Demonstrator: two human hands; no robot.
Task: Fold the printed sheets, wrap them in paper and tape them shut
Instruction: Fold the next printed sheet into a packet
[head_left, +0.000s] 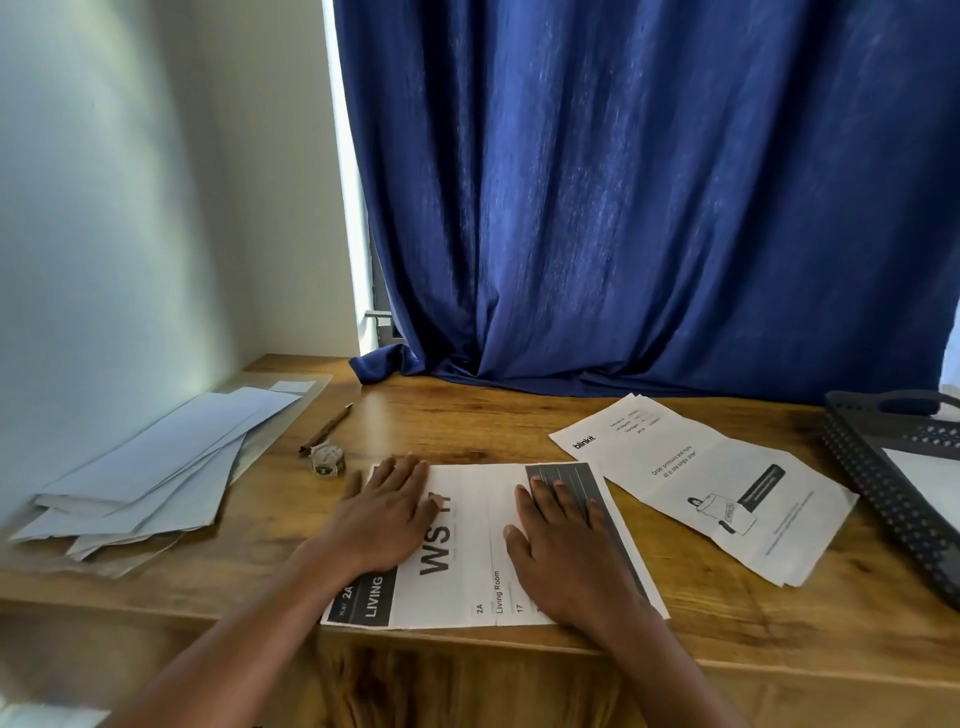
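A printed sheet (470, 545) with large black letters lies flat near the front edge of the wooden table (519, 426). My left hand (382, 514) presses flat on its left part, fingers straight. My right hand (561, 540) rests flat on its right part, over a dark printed block. A second printed sheet (701, 483) with a small drawing lies to the right, untouched. A pile of pale blue-white wrapping papers (150, 473) sits at the left. A small tape roll (328, 458) stands just beyond my left hand.
A brown pen (326, 429) lies behind the tape roll. A dark perforated tray (893, 467) holding white paper stands at the right edge. A blue curtain (649, 208) hangs behind and drapes onto the table's back. A white wall closes the left side.
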